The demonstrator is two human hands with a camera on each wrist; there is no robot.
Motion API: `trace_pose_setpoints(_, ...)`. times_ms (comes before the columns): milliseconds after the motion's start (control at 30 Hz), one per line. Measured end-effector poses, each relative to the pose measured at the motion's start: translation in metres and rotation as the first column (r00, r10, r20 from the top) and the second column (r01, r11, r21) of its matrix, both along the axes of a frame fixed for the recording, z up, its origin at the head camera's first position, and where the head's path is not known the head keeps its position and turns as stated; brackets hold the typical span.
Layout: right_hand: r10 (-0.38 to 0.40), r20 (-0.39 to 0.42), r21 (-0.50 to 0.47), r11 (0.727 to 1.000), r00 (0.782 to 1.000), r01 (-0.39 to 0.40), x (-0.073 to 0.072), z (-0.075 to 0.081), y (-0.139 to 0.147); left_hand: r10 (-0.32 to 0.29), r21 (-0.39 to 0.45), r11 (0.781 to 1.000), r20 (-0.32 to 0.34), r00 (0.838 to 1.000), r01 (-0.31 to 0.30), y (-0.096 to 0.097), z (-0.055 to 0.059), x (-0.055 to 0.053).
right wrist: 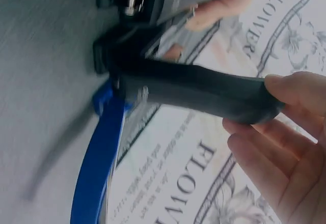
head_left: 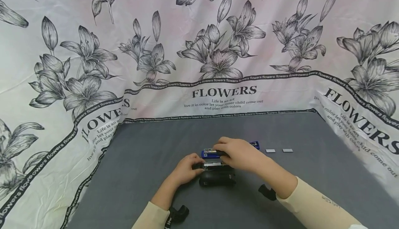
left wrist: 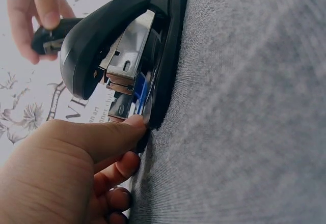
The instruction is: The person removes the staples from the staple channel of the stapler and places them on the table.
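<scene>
A black stapler [head_left: 214,165] stands opened up on the grey table, its metal staple channel bare. My left hand [head_left: 186,168] pinches the left end of its base between thumb and fingers. With my right hand [head_left: 240,153] I grip the tip of its raised top arm [right wrist: 188,89]. Nearer me lies another black stapler [head_left: 217,179], also in the left wrist view [left wrist: 127,40], just beside my left thumb. Behind the opened one is a blue stapler [head_left: 209,153], partly covered by my right hand; in the right wrist view its blue body [right wrist: 97,158] shows below.
Further right, another blue object [head_left: 255,144] shows behind my right hand, mostly hidden. Two small pale strips [head_left: 270,150], [head_left: 287,150] lie to its right. Black wrist gear [head_left: 179,214] sits by each forearm. Flower-printed cloth [head_left: 224,97] walls the table's back and sides.
</scene>
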State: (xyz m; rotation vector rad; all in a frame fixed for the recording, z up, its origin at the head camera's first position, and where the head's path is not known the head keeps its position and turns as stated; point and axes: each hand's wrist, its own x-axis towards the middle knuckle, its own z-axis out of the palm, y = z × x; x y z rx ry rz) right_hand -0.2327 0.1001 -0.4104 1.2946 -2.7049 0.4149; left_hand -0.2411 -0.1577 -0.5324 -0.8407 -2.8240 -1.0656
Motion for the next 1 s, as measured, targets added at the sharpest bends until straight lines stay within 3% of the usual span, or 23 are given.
trace_pose_setpoints(233, -0.121, -0.088, 0.019, 0.992, 0.989, 0.123, 0.006, 0.012, 0.026, 0.028, -0.010, 1.000, 0.006, 1.000, -0.028, -0.001, 0.001, 0.000)
trace_pose_setpoints(500, -0.207, -0.105, 0.113, 0.969, 0.973, 0.218, 0.012, 0.011, 0.055, 0.034, 0.004, 0.999, 0.020, 0.999, -0.034, -0.001, -0.003, -0.001)
trace_pose_setpoints(700, -0.284, -0.042, 0.206, 0.936, 0.958, 0.286, 0.015, 0.003, 0.072, 0.040, 0.015, 0.999, 0.033, 0.999, -0.040, 0.000, -0.004, -0.001)
trace_pose_setpoints(1000, -0.361, 0.030, 0.213, 0.913, 0.932, 0.347, 0.018, -0.014, 0.083, 0.039, 0.017, 0.999, 0.039, 0.998, -0.039, 0.001, -0.004, -0.001)
